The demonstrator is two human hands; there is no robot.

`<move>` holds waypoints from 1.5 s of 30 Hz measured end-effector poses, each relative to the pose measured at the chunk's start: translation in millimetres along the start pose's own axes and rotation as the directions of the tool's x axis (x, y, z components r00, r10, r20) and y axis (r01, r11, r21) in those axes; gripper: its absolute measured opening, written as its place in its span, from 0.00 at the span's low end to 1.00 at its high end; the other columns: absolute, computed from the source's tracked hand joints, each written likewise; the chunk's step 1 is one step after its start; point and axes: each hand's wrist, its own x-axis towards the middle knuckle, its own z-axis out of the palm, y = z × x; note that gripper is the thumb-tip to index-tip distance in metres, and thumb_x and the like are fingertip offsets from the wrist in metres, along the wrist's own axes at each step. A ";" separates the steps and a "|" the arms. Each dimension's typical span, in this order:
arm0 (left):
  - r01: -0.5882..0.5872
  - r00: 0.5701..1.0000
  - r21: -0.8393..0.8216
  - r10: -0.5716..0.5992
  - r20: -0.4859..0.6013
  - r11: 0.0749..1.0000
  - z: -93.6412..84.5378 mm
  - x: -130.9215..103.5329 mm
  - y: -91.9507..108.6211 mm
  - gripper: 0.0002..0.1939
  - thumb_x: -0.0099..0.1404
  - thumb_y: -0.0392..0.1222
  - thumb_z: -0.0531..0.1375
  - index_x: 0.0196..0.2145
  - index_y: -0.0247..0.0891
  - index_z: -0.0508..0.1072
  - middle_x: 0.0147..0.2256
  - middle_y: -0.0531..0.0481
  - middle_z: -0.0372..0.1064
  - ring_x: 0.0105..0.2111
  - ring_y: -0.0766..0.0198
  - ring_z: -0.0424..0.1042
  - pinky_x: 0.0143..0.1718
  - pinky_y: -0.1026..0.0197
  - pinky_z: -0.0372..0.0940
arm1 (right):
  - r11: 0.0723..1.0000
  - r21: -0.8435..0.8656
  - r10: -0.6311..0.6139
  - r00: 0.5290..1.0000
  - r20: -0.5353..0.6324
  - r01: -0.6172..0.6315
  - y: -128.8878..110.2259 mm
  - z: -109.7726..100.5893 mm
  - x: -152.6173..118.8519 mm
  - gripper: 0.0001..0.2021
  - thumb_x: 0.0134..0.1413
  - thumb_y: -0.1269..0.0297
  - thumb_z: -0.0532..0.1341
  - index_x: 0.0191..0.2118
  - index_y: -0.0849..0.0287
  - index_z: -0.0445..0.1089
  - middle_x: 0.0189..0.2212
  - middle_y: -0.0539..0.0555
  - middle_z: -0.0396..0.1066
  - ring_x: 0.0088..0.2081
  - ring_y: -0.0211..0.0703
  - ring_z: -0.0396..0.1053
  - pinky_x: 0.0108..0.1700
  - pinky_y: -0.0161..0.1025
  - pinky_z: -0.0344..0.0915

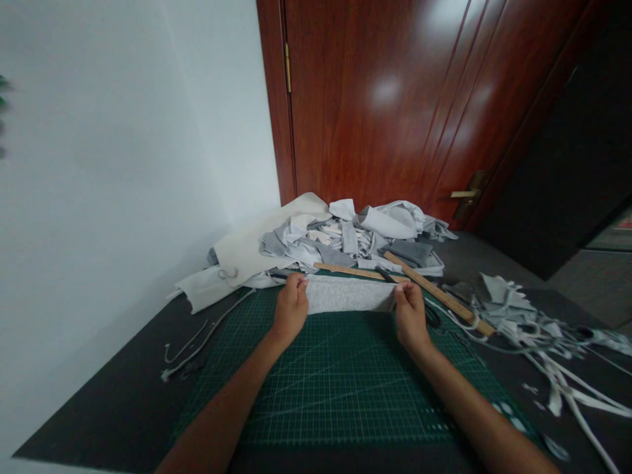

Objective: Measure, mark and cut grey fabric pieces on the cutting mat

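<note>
A light grey strip of fabric (350, 294) is stretched between my two hands over the far part of a green cutting mat (340, 382). My left hand (291, 304) pinches its left end between thumb and fingers. At the other end, my right hand (411, 312) grips the upper right corner. The strip hangs with its long sides running left to right. Just behind it lies a wooden ruler (340, 268), partly covered by the fabric and my right hand. Dark handles, perhaps of scissors (433, 317), show beside my right hand.
Fabric scraps (340, 237) are heaped at the back against a brown door (370, 99). A second wooden ruler (444, 296) slants to the right. Tangled strips and cords (538, 336) lie at the right, with loose cords (212, 332) at the left. A white wall (123, 164) borders the left side.
</note>
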 end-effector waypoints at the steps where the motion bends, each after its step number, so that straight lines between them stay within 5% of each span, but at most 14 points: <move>1: -0.009 1.000 0.006 0.009 0.026 1.000 2.1 -3.7 1.3 0.06 0.70 0.42 0.52 0.38 0.42 0.68 0.30 0.51 0.71 0.29 0.59 0.72 0.33 0.60 0.62 | 0.998 -0.049 -0.041 0.999 -0.030 0.039 -1.3 -1.3 0.4 0.14 0.64 0.49 0.55 0.39 0.54 0.63 0.34 0.49 0.64 0.36 0.43 0.63 0.42 0.42 0.63; 6: -0.041 0.992 0.002 0.041 0.115 0.999 8.4 -13.2 6.3 0.06 0.71 0.41 0.53 0.40 0.42 0.69 0.29 0.51 0.71 0.28 0.59 0.73 0.31 0.61 0.61 | 0.944 -0.265 -0.211 0.977 -0.016 0.199 -10.2 -9.3 7.2 0.12 0.70 0.52 0.49 0.40 0.53 0.59 0.33 0.51 0.63 0.36 0.46 0.64 0.42 0.44 0.62; 13: 0.032 0.998 -0.129 -0.038 -0.047 0.991 8.4 -4.5 10.5 0.06 0.70 0.44 0.53 0.36 0.42 0.67 0.25 0.56 0.64 0.24 0.63 0.66 0.28 0.63 0.58 | 0.827 -0.413 -0.336 0.924 0.183 0.382 -12.1 -22.5 13.9 0.08 0.70 0.58 0.49 0.44 0.54 0.61 0.34 0.57 0.70 0.36 0.51 0.70 0.40 0.46 0.65; 22: 0.134 0.987 -0.201 -0.150 -0.064 0.970 8.4 2.2 5.9 0.08 0.69 0.47 0.54 0.34 0.43 0.66 0.25 0.56 0.62 0.27 0.61 0.64 0.30 0.61 0.57 | 0.850 -0.396 -0.308 0.938 0.160 0.347 -23.2 -23.1 12.9 0.07 0.69 0.57 0.50 0.41 0.53 0.60 0.32 0.54 0.67 0.33 0.49 0.67 0.37 0.44 0.64; 30: 0.117 0.984 -0.118 -0.131 -0.117 0.986 6.7 3.0 1.1 0.06 0.70 0.43 0.52 0.35 0.43 0.65 0.27 0.55 0.64 0.28 0.60 0.66 0.32 0.60 0.58 | 0.853 -0.364 -0.337 0.927 0.165 0.374 -41.6 -16.0 -4.0 0.08 0.70 0.56 0.51 0.43 0.54 0.61 0.34 0.55 0.68 0.33 0.47 0.67 0.36 0.43 0.64; 34: 0.078 0.995 -0.035 -0.080 -0.057 0.996 -0.3 4.2 -3.3 0.06 0.70 0.43 0.52 0.37 0.42 0.67 0.25 0.55 0.64 0.26 0.59 0.66 0.30 0.60 0.57 | 0.858 -0.361 -0.332 0.931 0.153 0.366 -48.2 -15.4 -7.8 0.09 0.70 0.55 0.51 0.44 0.55 0.62 0.33 0.53 0.67 0.31 0.45 0.66 0.35 0.41 0.62; 40: 0.030 0.999 -0.013 -0.030 -0.016 0.999 -3.1 5.2 -5.9 0.07 0.70 0.43 0.52 0.38 0.42 0.69 0.26 0.54 0.66 0.26 0.60 0.67 0.32 0.60 0.58 | 0.884 -0.366 -0.271 0.956 0.111 0.293 -33.8 -16.7 2.0 0.12 0.70 0.52 0.50 0.44 0.55 0.62 0.35 0.54 0.69 0.32 0.45 0.66 0.35 0.41 0.61; 45: 0.086 0.996 -0.203 -0.089 -0.006 0.975 5.6 9.2 -6.3 0.07 0.68 0.46 0.54 0.36 0.42 0.67 0.27 0.55 0.65 0.28 0.61 0.67 0.32 0.61 0.60 | 0.874 -0.397 -0.250 0.959 0.132 0.282 -21.4 -19.5 7.6 0.13 0.70 0.51 0.50 0.44 0.55 0.63 0.32 0.53 0.70 0.30 0.46 0.67 0.33 0.41 0.59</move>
